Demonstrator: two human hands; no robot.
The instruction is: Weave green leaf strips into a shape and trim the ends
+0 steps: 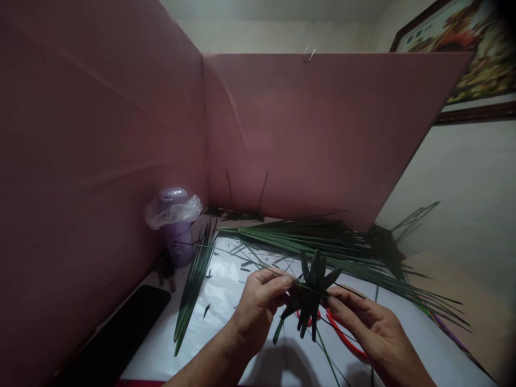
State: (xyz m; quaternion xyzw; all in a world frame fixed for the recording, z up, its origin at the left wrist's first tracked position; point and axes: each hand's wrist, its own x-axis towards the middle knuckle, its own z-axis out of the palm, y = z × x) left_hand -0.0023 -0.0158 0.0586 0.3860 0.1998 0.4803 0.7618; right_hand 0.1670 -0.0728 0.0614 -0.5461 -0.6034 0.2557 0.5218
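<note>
A dark green woven leaf piece (pixel 311 294), with pointed tips spreading out like a star, is held above the white table surface. My left hand (pixel 262 301) pinches its left side between thumb and fingers. On the other side, my right hand (pixel 368 325) has its thumb and fingers closed on the piece's right edge. Thin strips stick out from it near both hands. A red loop-shaped handle (pixel 344 338), perhaps of scissors, shows behind and below the piece, partly hidden by my right hand.
Long green palm leaves (pixel 298 236) lie across the back of the table. Another leaf bundle (pixel 195 290) lies at the left, near a purple tumbler (pixel 178 242) wrapped in plastic and a black flat object (pixel 124 328). Leaf scraps are scattered between. Pink panels (pixel 314 134) stand behind and left.
</note>
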